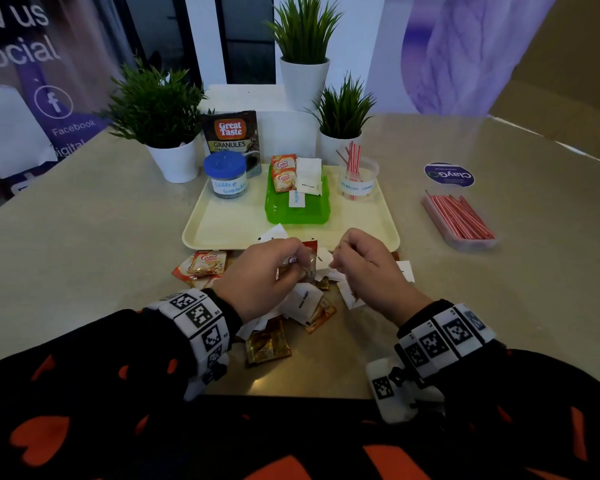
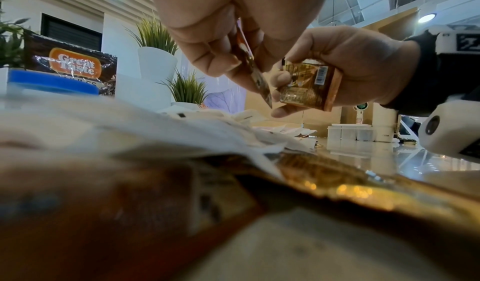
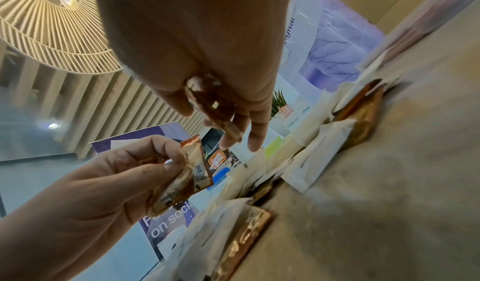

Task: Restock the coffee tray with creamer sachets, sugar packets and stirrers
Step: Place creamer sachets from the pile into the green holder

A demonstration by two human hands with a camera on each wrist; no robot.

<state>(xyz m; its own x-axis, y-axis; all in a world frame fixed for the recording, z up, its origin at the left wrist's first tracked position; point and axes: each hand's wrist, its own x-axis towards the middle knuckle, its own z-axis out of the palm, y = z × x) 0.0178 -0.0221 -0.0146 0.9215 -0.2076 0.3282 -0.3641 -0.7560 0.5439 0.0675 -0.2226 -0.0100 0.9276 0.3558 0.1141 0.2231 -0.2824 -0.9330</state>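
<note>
My left hand (image 1: 291, 266) pinches a small bunch of orange creamer sachets (image 1: 308, 247) above the loose pile, just in front of the cream tray (image 1: 229, 226). The left wrist view shows one of those sachets (image 2: 250, 65) edge-on between thumb and fingers. My right hand (image 1: 342, 263) is curled beside it and grips a gold-brown sachet (image 2: 309, 84), also seen under the fingers (image 3: 215, 104). On the tray a green holder (image 1: 297, 213) carries creamer sachets (image 1: 283, 173) and white sugar packets (image 1: 309, 176). A clear cup (image 1: 357, 180) holds a few red-striped stirrers.
Mixed white sugar packets (image 1: 305, 299) and gold sachets (image 1: 267, 344) lie under my wrists, more creamer sachets (image 1: 205, 265) to the left. A box of stirrers (image 1: 461, 220) sits at the right. A blue-lidded coffee jar (image 1: 226, 178), a coffee bag and three potted plants stand behind.
</note>
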